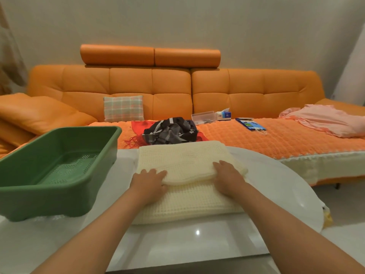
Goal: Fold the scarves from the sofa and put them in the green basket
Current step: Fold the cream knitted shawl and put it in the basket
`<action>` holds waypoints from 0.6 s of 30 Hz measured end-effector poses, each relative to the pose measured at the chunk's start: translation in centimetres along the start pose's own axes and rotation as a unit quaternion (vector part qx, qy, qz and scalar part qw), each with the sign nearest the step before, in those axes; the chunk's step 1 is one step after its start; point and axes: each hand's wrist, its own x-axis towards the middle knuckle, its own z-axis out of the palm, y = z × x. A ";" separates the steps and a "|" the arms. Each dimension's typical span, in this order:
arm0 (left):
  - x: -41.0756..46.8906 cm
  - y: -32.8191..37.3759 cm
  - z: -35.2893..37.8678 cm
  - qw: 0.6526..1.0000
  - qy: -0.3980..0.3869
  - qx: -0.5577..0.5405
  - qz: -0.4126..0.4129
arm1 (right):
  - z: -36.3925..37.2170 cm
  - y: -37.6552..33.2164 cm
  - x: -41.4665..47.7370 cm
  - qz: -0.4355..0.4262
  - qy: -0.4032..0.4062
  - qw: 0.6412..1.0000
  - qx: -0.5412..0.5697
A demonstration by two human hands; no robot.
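Observation:
A cream knitted scarf point(185, 157) lies folded over on the white table point(276, 175) in front of me. My left hand point(149, 181) and my right hand point(229, 177) each grip the near edge of its upper layer, thumbs underneath. The green basket point(59, 186) stands on the table to the left, with nothing in it. On the orange sofa point(256, 89) behind the table a dark grey striped scarf point(170, 130) is bunched on top of a red fringed scarf point(138, 125).
A checked cushion point(124, 108) leans on the sofa back. A clear plastic box point(203, 116), a tissue pack point(224, 114) and a blue booklet point(249, 124) lie on the seat cover. A pink garment point(325, 120) lies at the right.

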 end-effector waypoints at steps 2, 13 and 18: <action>0.0 -0.7 -0.1 1.000 0.023 -0.007 0.007 | 0.3 0.5 0.1 0.007 0.038 0.999 -0.027; -2.6 -4.0 -3.3 0.921 0.284 -0.250 0.092 | -4.7 1.7 -2.9 -0.263 0.294 0.916 -0.064; -6.6 -3.3 -4.0 0.971 0.107 -0.171 0.124 | -5.5 2.9 -6.8 -0.281 0.256 0.921 -0.085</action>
